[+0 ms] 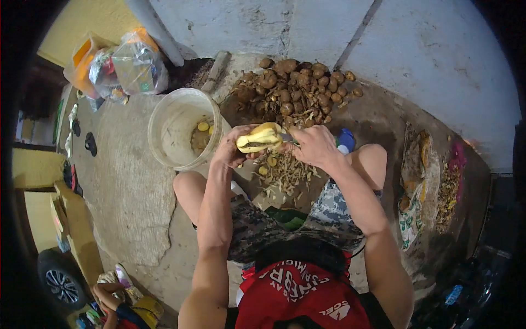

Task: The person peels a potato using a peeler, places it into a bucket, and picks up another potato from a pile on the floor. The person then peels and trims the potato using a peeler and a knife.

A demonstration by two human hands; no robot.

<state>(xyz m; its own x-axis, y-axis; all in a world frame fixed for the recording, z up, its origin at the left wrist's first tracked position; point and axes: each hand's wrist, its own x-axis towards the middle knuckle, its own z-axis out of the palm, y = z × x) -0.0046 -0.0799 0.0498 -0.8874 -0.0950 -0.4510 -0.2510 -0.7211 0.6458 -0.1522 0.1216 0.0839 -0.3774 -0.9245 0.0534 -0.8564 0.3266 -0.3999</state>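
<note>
In my left hand (234, 147) is a peeled yellow tuber (262, 138), with a dark strip along its lower side. My right hand (315, 145) grips a knife (286, 138), whose blade touches the right end of the tuber. Pale peelings (287, 175) lie on the ground below my hands. Beyond them is a heap of brown unpeeled tubers (296, 90). A whitish bucket (160, 131) to the left of my left hand holds a few yellow pieces.
Filled plastic bags (137, 68) sit by the wall at the upper left. Sacks (413, 192) and scattered scraps lie at the right. At the lower left are a car wheel (63, 285) and another person's arm (107, 299).
</note>
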